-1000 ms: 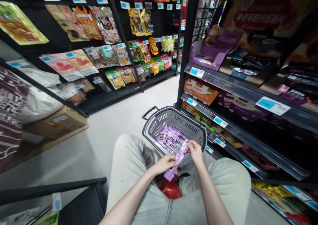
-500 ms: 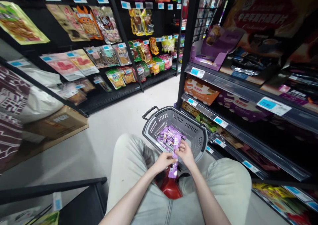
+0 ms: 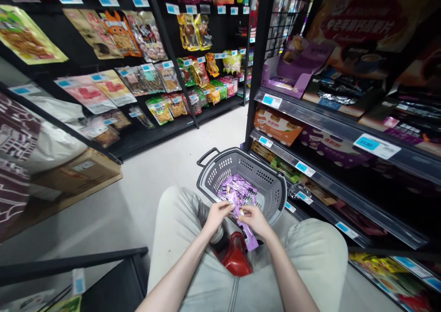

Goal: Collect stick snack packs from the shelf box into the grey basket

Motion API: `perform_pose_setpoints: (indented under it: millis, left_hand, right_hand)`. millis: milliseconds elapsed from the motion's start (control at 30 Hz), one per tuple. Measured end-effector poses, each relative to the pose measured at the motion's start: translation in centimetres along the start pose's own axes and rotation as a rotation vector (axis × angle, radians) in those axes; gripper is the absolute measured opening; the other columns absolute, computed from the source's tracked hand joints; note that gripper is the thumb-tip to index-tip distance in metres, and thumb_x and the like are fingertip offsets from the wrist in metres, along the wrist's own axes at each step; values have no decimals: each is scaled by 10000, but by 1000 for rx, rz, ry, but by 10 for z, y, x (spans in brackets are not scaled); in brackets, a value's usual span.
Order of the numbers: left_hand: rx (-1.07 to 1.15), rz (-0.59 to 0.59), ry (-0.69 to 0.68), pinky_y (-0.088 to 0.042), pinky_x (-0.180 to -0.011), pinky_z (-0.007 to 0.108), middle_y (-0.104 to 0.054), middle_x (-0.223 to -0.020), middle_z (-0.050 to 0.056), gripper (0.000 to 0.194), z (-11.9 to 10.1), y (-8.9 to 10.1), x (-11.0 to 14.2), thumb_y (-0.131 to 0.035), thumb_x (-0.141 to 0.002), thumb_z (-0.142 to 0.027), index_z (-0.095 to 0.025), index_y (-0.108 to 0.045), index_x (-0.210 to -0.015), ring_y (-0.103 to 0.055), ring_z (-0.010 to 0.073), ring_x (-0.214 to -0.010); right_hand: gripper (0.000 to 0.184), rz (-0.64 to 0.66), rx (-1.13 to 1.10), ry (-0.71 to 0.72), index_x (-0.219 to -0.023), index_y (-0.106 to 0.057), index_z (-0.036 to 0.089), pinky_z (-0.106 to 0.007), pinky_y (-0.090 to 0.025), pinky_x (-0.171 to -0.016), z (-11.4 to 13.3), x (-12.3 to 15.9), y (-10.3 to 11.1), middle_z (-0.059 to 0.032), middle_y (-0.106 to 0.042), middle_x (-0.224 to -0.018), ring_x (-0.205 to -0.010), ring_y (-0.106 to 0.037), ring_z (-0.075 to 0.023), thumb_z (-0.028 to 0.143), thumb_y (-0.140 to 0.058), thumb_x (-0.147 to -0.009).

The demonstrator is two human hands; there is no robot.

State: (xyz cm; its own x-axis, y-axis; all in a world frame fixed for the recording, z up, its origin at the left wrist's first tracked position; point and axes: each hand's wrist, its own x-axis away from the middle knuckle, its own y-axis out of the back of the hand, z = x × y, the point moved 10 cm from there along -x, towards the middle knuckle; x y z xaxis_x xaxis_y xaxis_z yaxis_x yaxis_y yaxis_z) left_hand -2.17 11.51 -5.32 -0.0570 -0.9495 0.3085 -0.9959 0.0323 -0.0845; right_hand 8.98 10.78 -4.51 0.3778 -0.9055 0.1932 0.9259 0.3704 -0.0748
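Observation:
Between my two hands runs a strip of purple sachets (image 3: 250, 239), its lower end hanging toward my lap. My left hand (image 3: 220, 212) pinches the strip higher up, fingers closed. Just to the right, my right hand (image 3: 254, 218) is also closed on it, lower down. Both hands are over the near rim of a grey shopping basket (image 3: 277, 186) with slotted sides. Inside the basket lies a loose heap of similar purple sachets (image 3: 239, 184). The print on the sachets is too small to read.
A red seat (image 3: 237, 257) shows between my knees. On the right stand shelves (image 3: 330, 126) with boxed and bagged goods. Hanging snack bags (image 3: 119, 34) line the left racks. A cardboard box (image 3: 77, 174) and white sack (image 3: 55, 137) sit on the left.
My left hand has moved up and slightly left along the strip; my right hand has come down a little. The strip's lower end has swung to the right.

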Motion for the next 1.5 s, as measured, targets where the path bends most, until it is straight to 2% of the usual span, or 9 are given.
perform_pose_setpoints:
  millis: [100, 267, 467, 567, 767, 1033, 1167, 1333, 1500]
  left_hand:
    - [95, -41, 15, -485, -592, 290, -610, -648, 32, 314, -1, 4, 1, -657, -558, -369, -100, -629, -718, -552, 146, -587]
    - [213, 25, 70, -494, -574, 303, -630, -670, 37, 322, 2, -3, 4, -655, -572, -335, -111, -620, -801, -581, 158, -585]
    - [267, -156, 10, -494, -570, 284, -632, -642, 41, 300, 0, 15, 3, -660, -565, -333, -96, -626, -747, -580, 152, -567]
    - [336, -227, -14, -497, -602, 286, -629, -666, 47, 296, 1, 23, 3, -652, -581, -318, -88, -618, -763, -579, 142, -591]
    - [473, -339, -4, -495, -626, 275, -621, -676, 52, 280, 7, 40, 2, -651, -585, -292, -79, -593, -758, -589, 127, -603]
    - [469, -304, 34, -505, -625, 307, -610, -628, 35, 277, 9, 35, 1, -637, -592, -306, -95, -554, -750, -596, 137, -560]
    - [330, -224, 89, -494, -571, 287, -602, -585, 28, 260, 14, 29, -2, -567, -639, -355, -115, -533, -732, -596, 149, -551]
    - [-142, 40, 265, -461, -524, 256, -634, -696, 53, 256, 38, 5, -2, -486, -671, -349, -143, -531, -816, -589, 143, -566]
    - [-893, 354, 13, -434, -678, 292, -646, -793, 72, 269, 36, -29, 13, -482, -668, -314, -181, -568, -885, -597, 199, -743]
  right_hand:
    - [166, -36, 22, -48, -683, -584, 152, -246, -432, -562, -6, 0, 7, 21, -591, -600, -565, -551, -130, 223, -650, -548]
    - [207, 7, 44, -87, -688, -595, 132, -243, -431, -555, -8, 2, 1, 8, -594, -610, -552, -546, -124, 256, -664, -538]
    - [238, 170, -28, -214, -698, -599, 127, -240, -424, -523, -12, 9, -4, 9, -596, -557, -508, -544, -123, 310, -656, -557]
    - [241, 196, -33, -259, -685, -594, 127, -234, -415, -491, -17, 12, 9, 9, -596, -527, -470, -533, -117, 340, -634, -582]
    - [269, 15, -8, -225, -664, -585, 124, -265, -454, -506, -18, 12, 52, 7, -596, -506, -487, -566, -143, 376, -619, -578]
    - [256, -318, 86, -54, -615, -541, 148, -225, -383, -402, 8, 12, 90, 22, -526, -415, -372, -481, -113, 402, -576, -610]
    - [254, -453, 249, -62, -641, -529, 161, -218, -354, -387, 8, 19, 113, 35, -489, -395, -360, -467, -119, 412, -502, -660]
    - [192, -608, 682, -326, -585, -523, 182, -216, -386, -479, -6, 39, 152, -11, -591, -465, -444, -559, -141, 322, -451, -695]
    - [146, -555, 974, -547, -594, -547, 166, -241, -409, -566, -31, 42, 162, -72, -639, -567, -627, -615, -192, 246, -470, -687]
